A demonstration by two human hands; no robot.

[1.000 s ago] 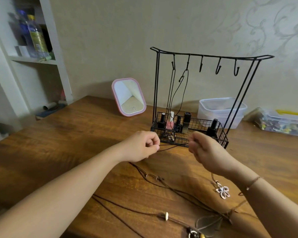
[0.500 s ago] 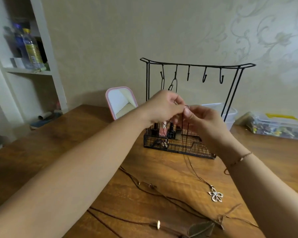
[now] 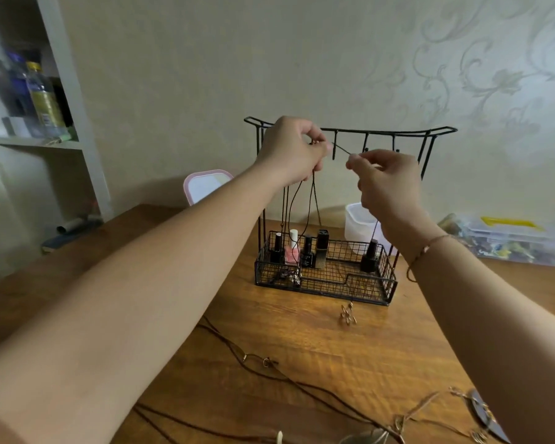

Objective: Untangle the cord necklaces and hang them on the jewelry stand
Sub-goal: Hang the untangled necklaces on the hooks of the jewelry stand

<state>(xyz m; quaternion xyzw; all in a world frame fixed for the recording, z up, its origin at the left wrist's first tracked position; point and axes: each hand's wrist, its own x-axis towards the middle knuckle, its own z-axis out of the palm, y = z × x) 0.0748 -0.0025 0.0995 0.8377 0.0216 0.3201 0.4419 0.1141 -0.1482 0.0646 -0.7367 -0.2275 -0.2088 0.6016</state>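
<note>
Tangled cord necklaces (image 3: 269,373) lie along the near tabletop (image 3: 302,341) edge, 5 to 7 o'clock. Bare wood between them and the jewelry stand (image 3: 327,200) at 12 o'clock; a flower pendant (image 3: 347,316) dangles just before its wire basket (image 3: 326,283). Left hand (image 3: 290,150) pinches a dark cord (image 3: 342,149) at the hook bar; right hand (image 3: 385,181) pinches the cord's other end, just right. Cord taut between them. Clear tub (image 3: 359,225) behind, 1 o'clock.

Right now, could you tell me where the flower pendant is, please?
Head view: the flower pendant sits centre-right, just in front of the stand's basket.
</note>
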